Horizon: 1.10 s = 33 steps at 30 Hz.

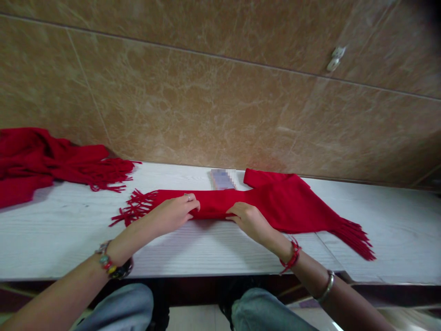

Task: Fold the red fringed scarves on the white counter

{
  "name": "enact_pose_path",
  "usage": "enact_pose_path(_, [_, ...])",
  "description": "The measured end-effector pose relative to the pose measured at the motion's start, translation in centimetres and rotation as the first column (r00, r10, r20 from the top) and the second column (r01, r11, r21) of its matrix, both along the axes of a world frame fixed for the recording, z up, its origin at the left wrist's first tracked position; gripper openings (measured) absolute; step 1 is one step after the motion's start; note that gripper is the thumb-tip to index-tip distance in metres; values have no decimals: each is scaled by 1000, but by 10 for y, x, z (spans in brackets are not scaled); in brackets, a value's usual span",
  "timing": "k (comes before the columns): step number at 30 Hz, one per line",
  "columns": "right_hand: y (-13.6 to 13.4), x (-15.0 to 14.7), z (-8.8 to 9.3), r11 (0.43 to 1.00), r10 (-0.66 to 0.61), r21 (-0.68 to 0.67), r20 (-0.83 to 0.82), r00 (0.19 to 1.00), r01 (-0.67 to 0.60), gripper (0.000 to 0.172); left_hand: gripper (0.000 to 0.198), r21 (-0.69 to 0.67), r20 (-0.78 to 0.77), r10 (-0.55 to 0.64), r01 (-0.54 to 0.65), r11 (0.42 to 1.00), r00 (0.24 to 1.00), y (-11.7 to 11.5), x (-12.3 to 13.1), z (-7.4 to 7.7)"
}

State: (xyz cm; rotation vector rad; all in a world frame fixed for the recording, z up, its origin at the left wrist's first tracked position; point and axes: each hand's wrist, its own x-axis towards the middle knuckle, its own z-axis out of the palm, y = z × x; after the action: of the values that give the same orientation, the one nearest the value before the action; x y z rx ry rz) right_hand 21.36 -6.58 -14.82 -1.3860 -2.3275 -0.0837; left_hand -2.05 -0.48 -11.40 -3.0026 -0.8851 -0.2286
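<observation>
A red fringed scarf lies across the white table, folded into a narrow strip on its left part. Its right part spreads wider and is bunched, with one tasselled end pointing toward the lower right. My left hand is closed on the strip, with a ring on one finger and the thumb at the near edge. Farther right, my right hand pinches the same near edge between thumb and fingers. Part of the cloth is hidden beneath both hands.
Another red fringed scarf is heaped at the far left. A blurred card or packet lies behind the strip. The white tabletop meets a brown marbled wall that carries a small white fitting.
</observation>
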Motion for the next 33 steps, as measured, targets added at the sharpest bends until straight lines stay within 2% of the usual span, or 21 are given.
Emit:
enact_pose_path(3, [-5, 0, -1, 997, 82, 10, 41, 996, -83, 15, 18, -41, -42, -80, 78, 996, 996, -4, -4, 1])
enact_pose_path(7, [-18, -3, -6, 980, 148, 114, 127, 981, -163, 21, 17, -64, -132, -194, 187, 980, 972, -11, -9, 3])
enact_pose_path(11, [-29, -3, -11, 968, 188, 114, 258, 948, -223, 20, 6, -123, -69, -266, 256, 959, 961, -20, -7, 2])
enact_pose_path(15, [-33, -3, -11, 965, 208, 91, 314, 926, -247, 18, 22, -184, 2, -346, 340, 922, 938, -24, 6, -3])
enact_pose_path(18, [-35, -4, -11, 960, 208, 108, 339, 918, -257, 17, 26, -165, -43, -311, 300, 940, 950, -18, 10, -6])
enact_pose_path(21, [-36, -5, -13, 958, 208, 117, 347, 915, -262, 18, 27, -69, -146, -171, 162, 984, 975, -6, 10, -3])
enact_pose_path(23, [-35, -5, -15, 960, 215, 97, 343, 914, -262, 18, 26, -3, -169, -118, 119, 993, 979, -1, 15, 0])
enact_pose_path(25, [-35, -5, -16, 964, 215, 78, 336, 917, -255, 18, 25, -14, -143, -185, 185, 983, 972, 1, 24, 1])
enact_pose_path(27, [-35, -5, -15, 967, 211, 65, 338, 917, -247, 17, 26, -83, -106, -293, 285, 955, 950, 3, 35, -1])
enact_pose_path(29, [-36, -5, -13, 968, 210, 56, 347, 914, -243, 16, 28, -136, -97, -326, 312, 940, 940, 9, 39, -8])
enact_pose_path(31, [-37, -4, -11, 968, 212, 49, 352, 911, -245, 15, 31, -153, -121, -256, 237, 959, 959, 20, 33, -16])
enact_pose_path(33, [-37, -4, -10, 967, 217, 51, 346, 913, -249, 16, 35, -147, -165, -82, 57, 987, 983, 31, 21, -22])
